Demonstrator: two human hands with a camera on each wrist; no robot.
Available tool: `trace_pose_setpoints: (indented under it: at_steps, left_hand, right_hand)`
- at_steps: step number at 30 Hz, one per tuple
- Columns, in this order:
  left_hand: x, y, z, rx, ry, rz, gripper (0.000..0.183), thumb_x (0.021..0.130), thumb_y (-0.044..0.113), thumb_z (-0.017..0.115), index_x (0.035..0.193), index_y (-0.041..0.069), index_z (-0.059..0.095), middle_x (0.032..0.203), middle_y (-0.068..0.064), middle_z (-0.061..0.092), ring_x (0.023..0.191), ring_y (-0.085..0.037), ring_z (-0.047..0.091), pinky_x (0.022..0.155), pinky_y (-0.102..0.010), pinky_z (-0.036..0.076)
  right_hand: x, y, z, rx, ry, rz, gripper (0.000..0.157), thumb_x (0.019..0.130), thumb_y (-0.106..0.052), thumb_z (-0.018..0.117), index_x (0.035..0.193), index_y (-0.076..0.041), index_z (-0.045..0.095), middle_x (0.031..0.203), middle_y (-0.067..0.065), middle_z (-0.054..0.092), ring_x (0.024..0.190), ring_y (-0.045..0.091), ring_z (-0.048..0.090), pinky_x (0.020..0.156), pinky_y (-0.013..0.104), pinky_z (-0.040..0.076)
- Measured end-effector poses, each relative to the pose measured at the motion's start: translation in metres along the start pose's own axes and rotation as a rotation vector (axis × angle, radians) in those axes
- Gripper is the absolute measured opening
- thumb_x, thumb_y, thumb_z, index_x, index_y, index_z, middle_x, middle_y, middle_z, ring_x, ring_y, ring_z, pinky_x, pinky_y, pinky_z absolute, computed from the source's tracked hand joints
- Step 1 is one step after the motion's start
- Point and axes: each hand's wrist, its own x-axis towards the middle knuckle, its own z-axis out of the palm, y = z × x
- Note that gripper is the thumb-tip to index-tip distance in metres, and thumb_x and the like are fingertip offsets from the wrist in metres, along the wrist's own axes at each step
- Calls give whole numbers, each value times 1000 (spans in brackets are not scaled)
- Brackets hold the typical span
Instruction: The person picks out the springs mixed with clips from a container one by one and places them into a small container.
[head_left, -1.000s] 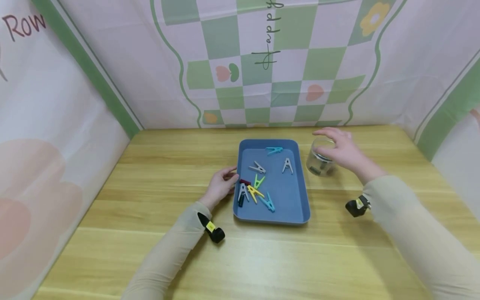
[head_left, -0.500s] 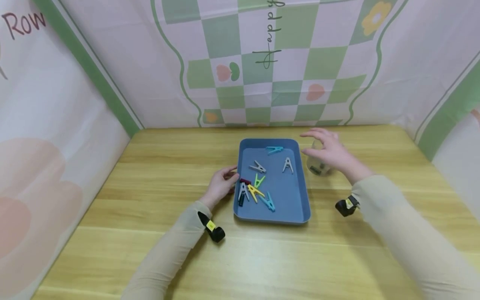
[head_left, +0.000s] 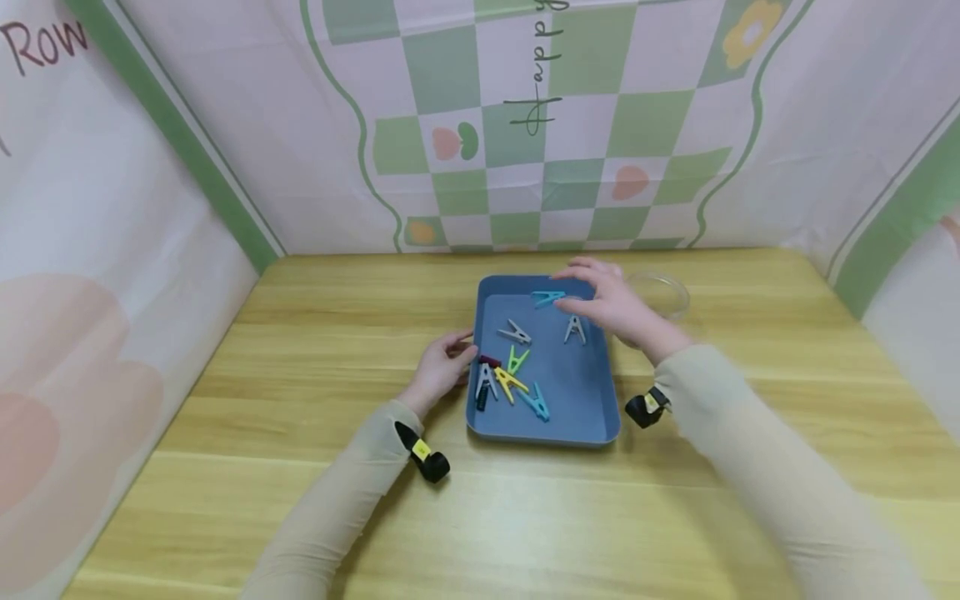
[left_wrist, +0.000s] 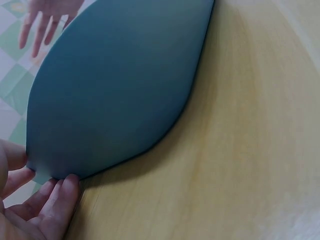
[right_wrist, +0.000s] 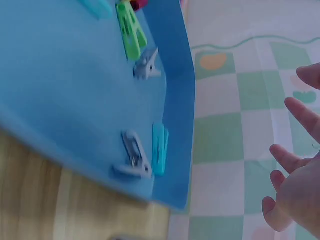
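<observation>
My left hand [head_left: 441, 372] touches the left wall of the blue tray [head_left: 573, 417], and in the left wrist view its fingertips [left_wrist: 70, 187] rest against the tray's outer side. Over the tray's far right part hovers my right hand [head_left: 611, 300], fingers spread and holding nothing. A blue clip [head_left: 547, 298] and a grey clip [head_left: 575, 328] lie below and near its fingertips. Farther left in the tray are another grey clip [head_left: 515, 332], a green clip [head_left: 517, 360], a yellow clip [head_left: 510, 383] and a second blue clip [head_left: 536, 403].
A clear round jar [head_left: 678, 298] stands right of the tray, partly hidden behind my right hand. At the tray's left wall, a grey clip [head_left: 486, 379] lies by a dark red piece [head_left: 491, 362] and a black piece [head_left: 482, 398]. A patterned cloth [head_left: 517, 167] hangs behind the wooden table [head_left: 360, 308].
My right hand has moved left from above the jar to above the tray, uncovering the jar's rim. The left hand and the clips have stayed where they were.
</observation>
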Motion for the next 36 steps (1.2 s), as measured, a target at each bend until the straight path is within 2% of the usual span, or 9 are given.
trace_pose_setpoints:
  at_steps: [5, 13, 19, 25, 36]
  left_hand:
    - [1, 0, 0, 4, -2, -1, 41, 96, 19, 56, 137, 18, 50, 128, -12, 55, 112, -26, 56, 80, -32, 59]
    - [1, -1, 0, -1, -1, 7, 42, 96, 19, 56, 137, 19, 51, 127, -12, 55, 111, -26, 57, 78, -31, 59]
    - [1, -1, 0, -4, -2, 12, 42, 96, 18, 56, 137, 18, 51, 126, -13, 56, 110, -26, 57, 78, -31, 59]
    - [0, -2, 0, -17, -1, 15, 41, 95, 17, 56, 136, 17, 51, 125, -14, 56, 109, -27, 57, 78, -31, 59]
    - [2, -5, 0, -12, -8, 35, 42, 96, 18, 56, 137, 16, 51, 125, -14, 56, 107, -26, 58, 77, -31, 59]
  right_hand:
    - [7, -3, 13, -14, -26, -20, 41, 93, -23, 58, 130, -5, 54, 152, 20, 25, 138, 45, 12, 109, 65, 19]
    - [12, -5, 24, 30, -27, -23, 38, 92, -22, 61, 126, -6, 58, 151, 20, 27, 138, 43, 13, 109, 64, 19]
    - [13, -5, 31, 55, -66, -2, 38, 93, -22, 59, 127, -6, 57, 153, 19, 24, 140, 43, 8, 109, 65, 20]
    - [16, -6, 40, 64, -101, -19, 39, 93, -23, 58, 127, -4, 56, 152, 19, 26, 139, 44, 10, 108, 64, 22]
    - [22, -3, 59, 65, -150, -72, 38, 88, -25, 63, 122, -6, 62, 149, 22, 32, 139, 46, 15, 112, 67, 10]
